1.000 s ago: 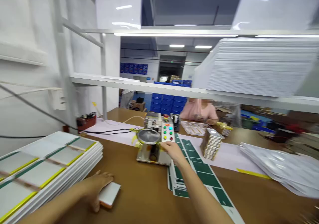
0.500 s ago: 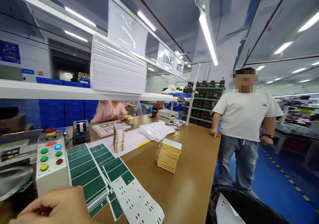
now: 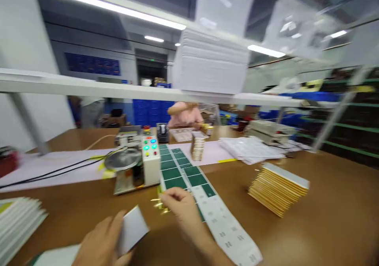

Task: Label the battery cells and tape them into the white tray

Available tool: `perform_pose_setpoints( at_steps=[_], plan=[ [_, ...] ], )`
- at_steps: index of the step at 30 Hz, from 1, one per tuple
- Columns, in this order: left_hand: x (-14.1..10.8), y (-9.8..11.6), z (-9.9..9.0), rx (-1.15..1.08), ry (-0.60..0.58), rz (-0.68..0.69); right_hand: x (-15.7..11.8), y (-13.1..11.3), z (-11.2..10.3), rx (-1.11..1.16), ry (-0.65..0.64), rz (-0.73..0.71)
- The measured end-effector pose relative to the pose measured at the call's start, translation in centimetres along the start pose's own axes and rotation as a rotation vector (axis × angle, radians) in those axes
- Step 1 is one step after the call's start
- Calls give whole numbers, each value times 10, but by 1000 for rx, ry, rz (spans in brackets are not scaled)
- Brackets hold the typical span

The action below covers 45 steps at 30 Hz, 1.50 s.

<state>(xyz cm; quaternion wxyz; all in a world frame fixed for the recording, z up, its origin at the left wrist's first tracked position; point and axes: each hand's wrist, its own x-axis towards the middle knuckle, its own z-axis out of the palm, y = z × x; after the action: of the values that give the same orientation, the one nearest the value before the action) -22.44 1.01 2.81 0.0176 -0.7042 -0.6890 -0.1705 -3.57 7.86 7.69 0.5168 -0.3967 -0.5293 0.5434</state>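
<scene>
My left hand [image 3: 102, 240], low in the view, is closed on a small white rectangular panel [image 3: 133, 226] that stands tilted between thumb and fingers. My right hand [image 3: 185, 210] is pinched, fingertips pressed together. Whatever it holds, if anything, is too blurred to name. Several small shiny gold pieces [image 3: 160, 205] lie just left of its fingertips on the brown table. Beyond that hand stands a white control box [image 3: 151, 165] with lit buttons, beside a round metal bowl [image 3: 122, 158]. Green printed sheets [image 3: 171, 167] and a white punched strip [image 3: 229, 228] run along its right.
A stack of gold-edged panels [image 3: 278, 189] leans on the right, a smaller stack [image 3: 197, 147] farther back. White sheets [image 3: 251, 148] lie near a grey device [image 3: 271, 131]. White panels [image 3: 19, 226] are piled at left. A shelf [image 3: 142, 92] crosses overhead; a person in pink [image 3: 186, 116] sits opposite.
The view has swung left and down; the standing person and the bin have left it. Both my hands now show, the left with the white panel, where one hand showed before.
</scene>
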Motion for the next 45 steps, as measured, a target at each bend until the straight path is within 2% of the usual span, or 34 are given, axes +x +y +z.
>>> perform_pose_setpoints(
  at_steps=[2, 6, 13, 19, 30, 38, 42, 45],
  plan=[
    [-7, 6, -10, 21, 28, -81, 2, 8, -4, 2, -59, 20],
    [-1, 24, -17, 35, 78, -154, 0, 12, -2, -30, -151, 46],
    [-5, 27, -17, 32, 125, -132, -8, 12, 13, -106, -133, 34],
    [-6, 28, -20, 31, 124, -136, -3, 21, 11, -144, -247, 36],
    [-11, 29, -24, 30, 107, -120, -1, 25, 13, -144, -266, 15],
    [-13, 31, -28, 68, 144, -103, -8, 27, 19, -274, -268, -58],
    [-15, 29, -24, 88, 211, -86, -7, 42, 17, -247, -172, -118],
    [-16, 24, -22, 81, 243, -117, -6, 54, 7, -361, -133, -144]
  ],
)
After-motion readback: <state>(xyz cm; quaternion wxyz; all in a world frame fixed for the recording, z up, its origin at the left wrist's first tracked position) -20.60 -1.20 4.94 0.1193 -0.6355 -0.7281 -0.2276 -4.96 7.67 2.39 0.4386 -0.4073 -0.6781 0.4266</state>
